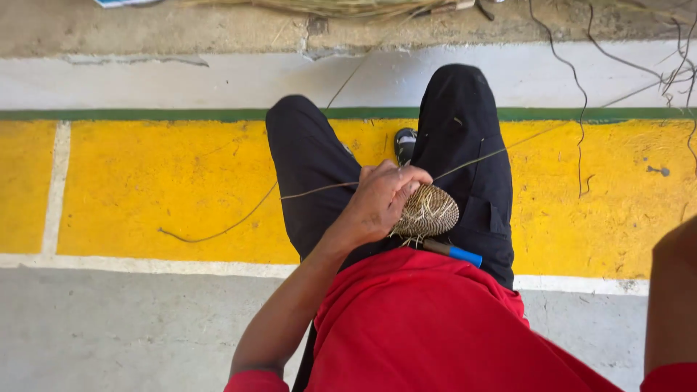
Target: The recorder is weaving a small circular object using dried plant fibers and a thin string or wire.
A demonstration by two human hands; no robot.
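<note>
Viewpoint: head camera looking straight down at the lap of a seated person in a red shirt (pixel 428 327) and black trousers (pixel 465 145).
Left hand: left hand (pixel 381 202) lies over the lap, fingers curled and pinched on the upper left edge of a woven piece; the forearm runs up from the lower left of the frame.
Woven piece: small round woven disc (pixel 430 211) of pale straw-coloured fibre, resting on the right thigh just beyond the hem of the shirt, partly covered by the left hand.
Loose strand: 1 thin fibre strand (pixel 494 154) leaves the pinch and runs up and to the right across the right thigh; a second length (pixel 239 223) trails left from the hand and sags in a curve over the yellow floor.
Tool: blue-handled tool (pixel 459 253) lies against the right thigh, just below the woven disc and touching the edge of the shirt.
Right hand: only part of the right arm (pixel 671 297) shows at the right border; the hand itself is outside the frame, so its fingers cannot be judged.
Floor: yellow painted band (pixel 145 189) with white lines and a green stripe (pixel 131 115) along its far edge; bare grey concrete nearer the person.
Footwear: 1 dark shoe (pixel 405 143) shows between the knees.
Far edge: bundle of dry fibres (pixel 341 7) and thin dark wires (pixel 581 94) lie on the concrete beyond the green stripe.
</note>
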